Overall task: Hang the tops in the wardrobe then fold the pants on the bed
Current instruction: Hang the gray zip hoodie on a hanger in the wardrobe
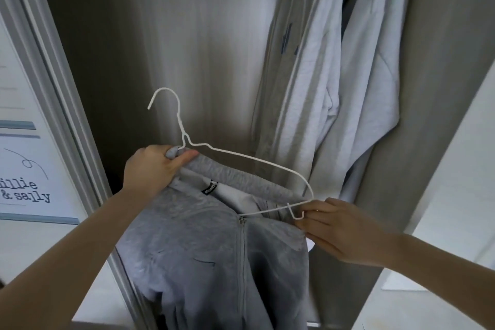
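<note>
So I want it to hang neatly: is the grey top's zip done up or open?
Done up, as far as shows: the grey top's zip runs closed from its pull below the collar; the bottom end is out of frame.

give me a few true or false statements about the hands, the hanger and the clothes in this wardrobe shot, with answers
1. The left hand grips the collar of the grey zip-up top near the neck of the white wire hanger. True.
2. The right hand hangs idle away from the hanger. False: it pinches the hanger's end by the small notch hook.
3. The hanger's hook is already over the wardrobe rail. False: the hook is free in the air, well below the top of the wardrobe.
4. Light grey garments already hang at the right of the wardrobe. True.
5. The top's zip is fully open. False: the zip is closed up to its puller near the collar.
</note>
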